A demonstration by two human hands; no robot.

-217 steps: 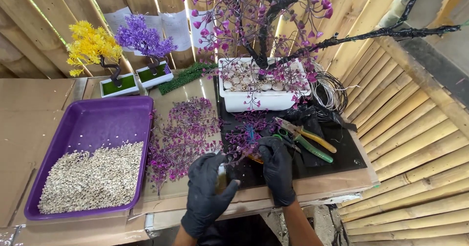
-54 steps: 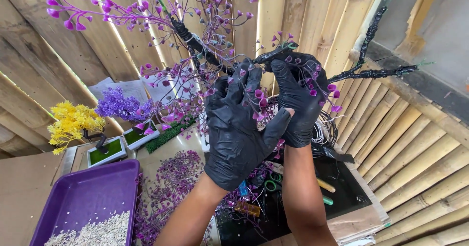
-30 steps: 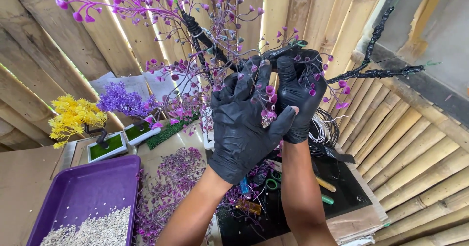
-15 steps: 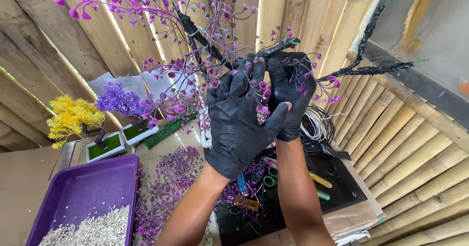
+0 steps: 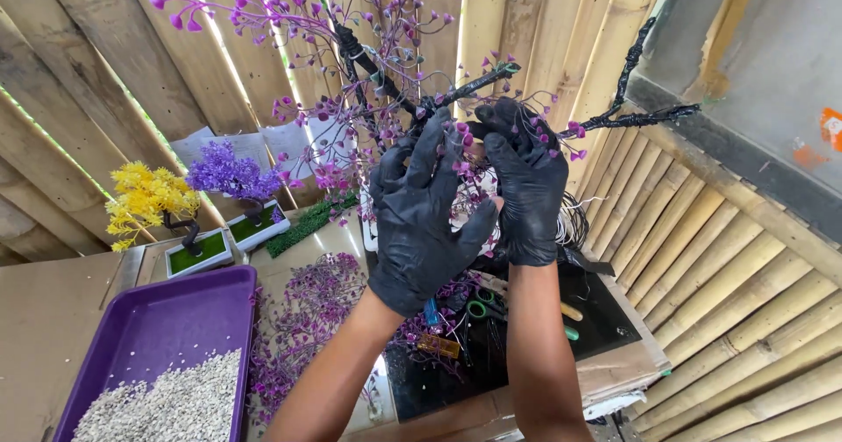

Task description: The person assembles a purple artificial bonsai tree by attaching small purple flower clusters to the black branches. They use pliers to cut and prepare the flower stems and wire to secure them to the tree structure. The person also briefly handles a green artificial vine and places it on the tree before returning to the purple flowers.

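Both my hands wear black gloves and are raised to a black-wrapped branch (image 5: 481, 81) of an artificial tree with purple bead blossoms (image 5: 263, 12). My left hand (image 5: 425, 214) is spread in front of the branch, its fingertips touching a purple sprig (image 5: 458, 135). My right hand (image 5: 524, 183) curls around the same branch from the right, fingers closed on it. The tree's white pot is hidden behind my hands.
A purple tray (image 5: 167, 328) with pale gravel (image 5: 167, 402) lies at lower left. Loose purple sprigs (image 5: 303, 310) cover the table beside it. Small yellow (image 5: 145, 201) and purple (image 5: 230, 172) trees stand at the back left. Pliers and tools (image 5: 487, 306) lie on a black mat. A bamboo wall (image 5: 745, 284) runs along the right.
Over seven seconds my hands rose from the table up to the tree branch. In the last second they shifted slightly up the branch, still working the same sprig.
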